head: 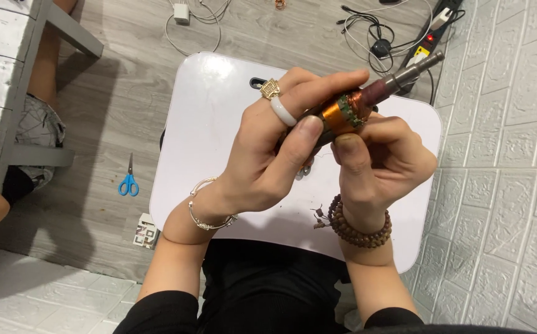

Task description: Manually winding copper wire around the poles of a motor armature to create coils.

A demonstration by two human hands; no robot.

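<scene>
left hand (262, 161) clamped on motor rotor (349, 110) | right hand (380, 164) pinching its copper coil end | coil looks fully wound, green ring fitted | over white desk (207, 124) | scissors (129, 182) unused on floor

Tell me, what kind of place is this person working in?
Probably a home or small informal workshop, worked at floor level: a small white lap table on grey wood-look flooring, a power strip with tangled cables, and blue scissors lying on the floor.
</scene>
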